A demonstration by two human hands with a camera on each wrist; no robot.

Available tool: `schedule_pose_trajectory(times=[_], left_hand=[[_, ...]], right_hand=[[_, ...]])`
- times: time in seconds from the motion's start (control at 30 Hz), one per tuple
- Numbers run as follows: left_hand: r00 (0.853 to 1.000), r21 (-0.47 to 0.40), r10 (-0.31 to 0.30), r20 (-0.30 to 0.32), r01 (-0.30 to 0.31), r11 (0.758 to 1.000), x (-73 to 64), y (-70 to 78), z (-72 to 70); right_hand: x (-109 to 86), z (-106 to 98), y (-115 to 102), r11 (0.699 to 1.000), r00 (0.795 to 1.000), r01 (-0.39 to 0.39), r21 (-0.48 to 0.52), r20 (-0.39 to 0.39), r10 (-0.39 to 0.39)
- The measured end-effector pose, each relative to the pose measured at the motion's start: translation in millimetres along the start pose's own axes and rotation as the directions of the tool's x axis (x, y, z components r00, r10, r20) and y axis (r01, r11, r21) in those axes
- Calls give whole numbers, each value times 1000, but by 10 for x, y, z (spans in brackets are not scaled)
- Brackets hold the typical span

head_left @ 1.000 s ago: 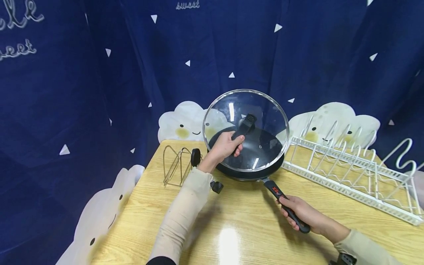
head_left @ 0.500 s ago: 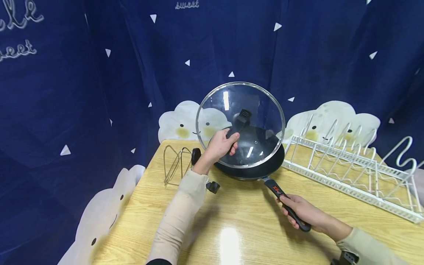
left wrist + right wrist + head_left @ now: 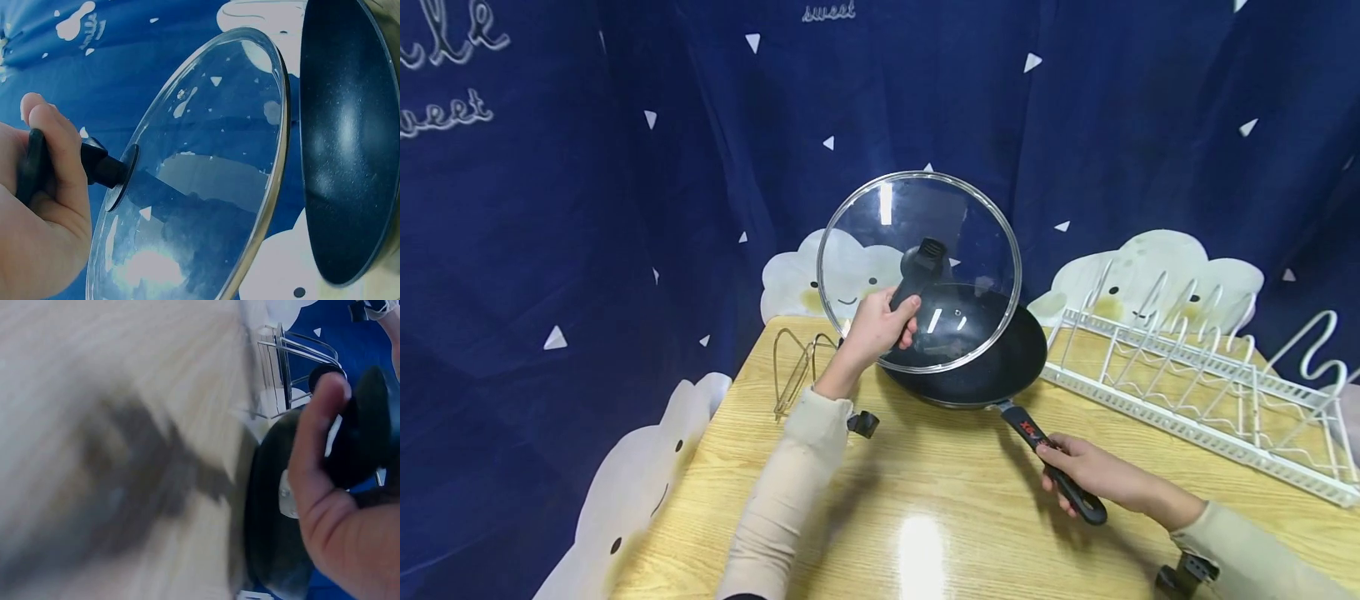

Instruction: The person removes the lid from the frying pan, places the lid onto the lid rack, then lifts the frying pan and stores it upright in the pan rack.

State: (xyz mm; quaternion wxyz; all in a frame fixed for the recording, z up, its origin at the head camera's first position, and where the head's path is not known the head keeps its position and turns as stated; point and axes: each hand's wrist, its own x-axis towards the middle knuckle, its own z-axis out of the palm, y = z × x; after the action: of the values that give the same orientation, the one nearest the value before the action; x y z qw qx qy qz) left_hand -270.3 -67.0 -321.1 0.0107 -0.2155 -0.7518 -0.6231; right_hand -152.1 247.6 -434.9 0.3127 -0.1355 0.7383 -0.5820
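My left hand [image 3: 883,323] grips the black handle of a round glass lid [image 3: 977,250] with a metal rim. The lid is tilted up and held above the dark frying pan [image 3: 1018,358]; in the left wrist view a gap shows between the lid [image 3: 206,162] and the pan [image 3: 350,144]. My right hand [image 3: 1093,471] is wrapped around the pan's long black handle [image 3: 1024,423], thumb on top. In the right wrist view the right hand [image 3: 337,519] partly hides the pan handle. The pan appears to sit on the wooden table.
Left of the pan, a small metal wire rack [image 3: 790,375] stands on the table [image 3: 970,533], partly behind the left arm. A white wire dish rack [image 3: 1195,400] with upright dividers stands to the right. A dark blue curtain [image 3: 625,208] with white clouds hangs behind.
The left hand has lifted the glass lid up and to the left, uncovering more of the pan's inside. The right hand and the pan have stayed almost in place.
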Motion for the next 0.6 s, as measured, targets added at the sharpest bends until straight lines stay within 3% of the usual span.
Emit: schedule_pose_trajectory(times=[0.1, 0.17, 0.33, 0.47, 0.6], left_hand=[[999, -5, 30, -23, -30, 1000, -26, 15, -49], [998, -3, 41, -44, -41, 999, -49, 17, -93], [994, 43, 47, -98, -43, 998, -100, 5, -191], [986, 97, 59, -159, -44, 994, -147, -4, -270], [976, 119, 66, -209, -41, 992, -203, -20, -361]], right_hand=[[3, -17, -58, 990, 999, 9, -141, -49, -16], [13, -17, -98, 968, 995, -4, -252, -98, -22], [19, -37, -212, 868, 978, -59, -493, -202, -48], [38, -53, -343, 797, 963, -35, -602, -233, -134], [73, -32, -479, 757, 950, 9, -653, -230, -210]])
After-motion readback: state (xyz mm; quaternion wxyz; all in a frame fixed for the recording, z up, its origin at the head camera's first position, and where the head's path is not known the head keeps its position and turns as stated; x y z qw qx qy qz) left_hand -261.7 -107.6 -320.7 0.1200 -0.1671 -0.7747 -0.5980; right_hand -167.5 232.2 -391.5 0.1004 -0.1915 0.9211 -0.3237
